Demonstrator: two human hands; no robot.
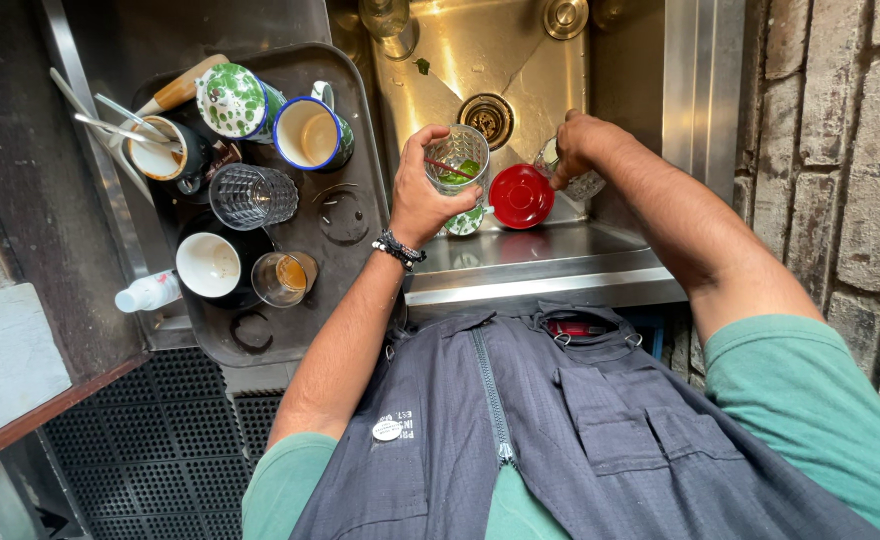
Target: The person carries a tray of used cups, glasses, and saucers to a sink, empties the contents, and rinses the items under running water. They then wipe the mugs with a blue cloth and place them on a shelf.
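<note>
From the head view I cannot see my right hand (582, 143) fully: its fingers curl downward over a clear glass piece (578, 180), mostly covered, and I cannot tell how firmly they grip it or what sort of vessel it is. The tap (392, 25) is cut off by the top edge. My left hand (422, 195) is wrapped around a clear drinking glass (457, 160), fingers closed about its side, held over the steel sink (520, 60) just near the drain (487, 118). Inside that glass I make out a red straw-like stick and something green, hard to identify. A red round lid or dish (521, 196) lies on the sink floor between my two hands.

To my left a dark tray (345, 140) carries the crockery: a blue-rimmed mug (312, 133) that looks empty, a green speckled cup (233, 100) tipped on its side, a cut-glass tumbler (252, 196), a small glass (285, 278) with brownish liquid, a dark cup (210, 265) with a white inside, and a mug (165, 150) holding spoons. A white bottle (148, 292) lies at the tray's edge.
</note>
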